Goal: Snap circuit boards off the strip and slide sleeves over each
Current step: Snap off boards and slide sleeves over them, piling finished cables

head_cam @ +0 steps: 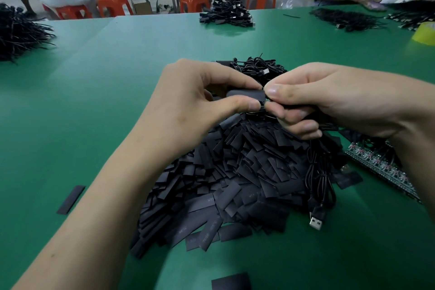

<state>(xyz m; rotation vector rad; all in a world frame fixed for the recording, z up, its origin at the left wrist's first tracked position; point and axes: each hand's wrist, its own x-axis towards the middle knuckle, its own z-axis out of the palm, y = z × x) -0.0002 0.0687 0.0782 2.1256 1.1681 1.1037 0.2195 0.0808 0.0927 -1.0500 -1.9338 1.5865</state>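
Note:
My left hand [200,99] pinches a black sleeve [247,95] between thumb and forefinger, above a big heap of flat black sleeves [235,186]. My right hand [313,101] pinches a small circuit board [266,101] at the sleeve's right mouth; only a green sliver of it shows. A black cable with a USB plug [316,221] hangs down from my right hand onto the heap. A strip of circuit boards [381,167] lies on the green table [94,101], partly hidden under my right forearm.
Coiled black cables [256,68] lie just behind my hands. More cable bundles sit at the far centre [227,15], far left [16,33] and far right [348,20]. A yellow tape roll [426,33] lies at the right edge. Two loose sleeves [70,199] lie near me. People work at the back.

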